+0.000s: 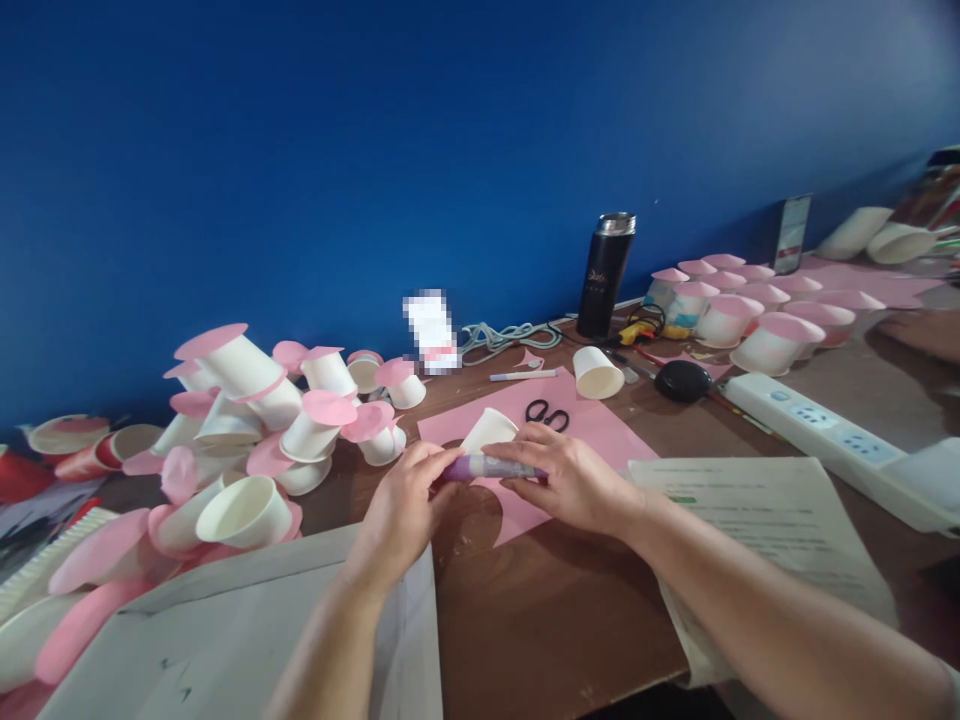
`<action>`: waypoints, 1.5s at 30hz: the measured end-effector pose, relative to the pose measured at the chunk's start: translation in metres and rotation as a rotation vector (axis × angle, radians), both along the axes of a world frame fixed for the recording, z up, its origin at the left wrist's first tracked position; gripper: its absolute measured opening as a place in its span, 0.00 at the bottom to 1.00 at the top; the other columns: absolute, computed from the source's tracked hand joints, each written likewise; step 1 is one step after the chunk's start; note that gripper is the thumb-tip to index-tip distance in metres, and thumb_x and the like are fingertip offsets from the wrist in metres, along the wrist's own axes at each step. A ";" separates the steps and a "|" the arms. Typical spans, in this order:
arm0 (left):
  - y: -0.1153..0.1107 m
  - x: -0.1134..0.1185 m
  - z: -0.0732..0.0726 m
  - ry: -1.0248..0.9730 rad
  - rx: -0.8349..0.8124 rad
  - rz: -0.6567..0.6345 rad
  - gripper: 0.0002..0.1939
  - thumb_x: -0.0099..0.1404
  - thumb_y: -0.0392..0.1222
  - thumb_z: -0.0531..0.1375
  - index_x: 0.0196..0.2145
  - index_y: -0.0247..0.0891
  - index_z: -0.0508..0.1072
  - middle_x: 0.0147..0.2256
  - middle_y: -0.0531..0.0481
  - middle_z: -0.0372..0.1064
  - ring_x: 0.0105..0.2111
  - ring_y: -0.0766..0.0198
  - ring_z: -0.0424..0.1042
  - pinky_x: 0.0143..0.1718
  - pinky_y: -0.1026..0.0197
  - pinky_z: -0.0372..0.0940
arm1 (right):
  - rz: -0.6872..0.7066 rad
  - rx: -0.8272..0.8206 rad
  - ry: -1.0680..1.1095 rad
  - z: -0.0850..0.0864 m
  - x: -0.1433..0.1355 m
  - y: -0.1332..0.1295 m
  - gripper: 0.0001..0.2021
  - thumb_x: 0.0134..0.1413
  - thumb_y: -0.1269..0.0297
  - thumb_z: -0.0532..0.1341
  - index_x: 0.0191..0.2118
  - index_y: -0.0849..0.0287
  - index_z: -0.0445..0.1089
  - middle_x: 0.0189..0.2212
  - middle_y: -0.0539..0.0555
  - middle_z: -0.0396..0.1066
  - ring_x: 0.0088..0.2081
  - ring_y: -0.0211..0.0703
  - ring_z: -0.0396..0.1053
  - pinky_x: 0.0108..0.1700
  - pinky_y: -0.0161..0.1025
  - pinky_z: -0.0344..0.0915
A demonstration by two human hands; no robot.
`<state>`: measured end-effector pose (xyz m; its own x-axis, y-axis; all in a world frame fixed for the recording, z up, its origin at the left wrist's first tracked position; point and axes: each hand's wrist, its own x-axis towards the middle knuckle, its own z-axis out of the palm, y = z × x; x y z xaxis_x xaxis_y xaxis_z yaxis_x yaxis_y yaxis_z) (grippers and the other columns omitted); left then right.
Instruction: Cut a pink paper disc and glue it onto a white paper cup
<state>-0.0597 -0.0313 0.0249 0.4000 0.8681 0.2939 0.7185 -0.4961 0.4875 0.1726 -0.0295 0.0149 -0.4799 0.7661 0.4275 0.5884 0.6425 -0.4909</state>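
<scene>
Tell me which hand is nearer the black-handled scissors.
Right. The right hand is just on the near side of the scissors, gripping one end of the purple tube; the left hand is farther left, at its other end.

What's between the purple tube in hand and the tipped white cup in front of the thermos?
Head view: black-handled scissors on the pink sheet and, nearer the tube, part of the right hand.

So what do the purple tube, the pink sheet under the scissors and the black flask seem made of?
Purple tube: probably smooth plastic, judging by its soft sheen, though blurred. Pink sheet: matte paper or thin card, flat with a curved cut edge. Black flask: likely dark-coated metal, from its shiny silver rim.
</scene>
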 end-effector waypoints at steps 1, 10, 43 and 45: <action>0.000 0.000 0.000 0.009 0.011 -0.011 0.15 0.65 0.41 0.56 0.49 0.46 0.71 0.42 0.48 0.68 0.42 0.61 0.69 0.43 0.61 0.64 | 0.010 0.000 0.004 0.001 0.001 0.000 0.16 0.61 0.58 0.57 0.54 0.49 0.68 0.39 0.55 0.70 0.39 0.44 0.70 0.41 0.41 0.67; 0.000 0.003 -0.003 0.146 0.173 -0.034 0.16 0.68 0.38 0.51 0.52 0.42 0.67 0.43 0.47 0.68 0.41 0.61 0.70 0.41 0.59 0.65 | 0.066 0.019 0.008 0.005 0.002 0.002 0.15 0.59 0.60 0.59 0.52 0.54 0.70 0.38 0.55 0.73 0.41 0.44 0.70 0.44 0.41 0.67; -0.014 0.010 0.016 -0.142 -0.010 -0.130 0.12 0.66 0.40 0.56 0.47 0.44 0.71 0.42 0.51 0.70 0.42 0.65 0.70 0.45 0.64 0.63 | 0.082 -0.675 0.299 0.016 0.009 0.007 0.19 0.50 0.48 0.63 0.37 0.60 0.75 0.26 0.51 0.70 0.29 0.36 0.64 0.30 0.33 0.59; -0.013 0.010 0.014 -0.143 -0.012 -0.134 0.12 0.66 0.39 0.56 0.47 0.44 0.71 0.42 0.51 0.70 0.42 0.65 0.70 0.45 0.64 0.63 | 0.069 -0.684 0.303 0.015 0.007 0.007 0.19 0.49 0.47 0.63 0.36 0.60 0.75 0.25 0.50 0.70 0.29 0.36 0.63 0.30 0.32 0.58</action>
<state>-0.0497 -0.0445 0.0386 0.4673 0.8136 0.3459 0.5696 -0.5763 0.5860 0.1794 -0.0230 0.0300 -0.4734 0.8808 -0.0126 0.3336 0.1661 -0.9280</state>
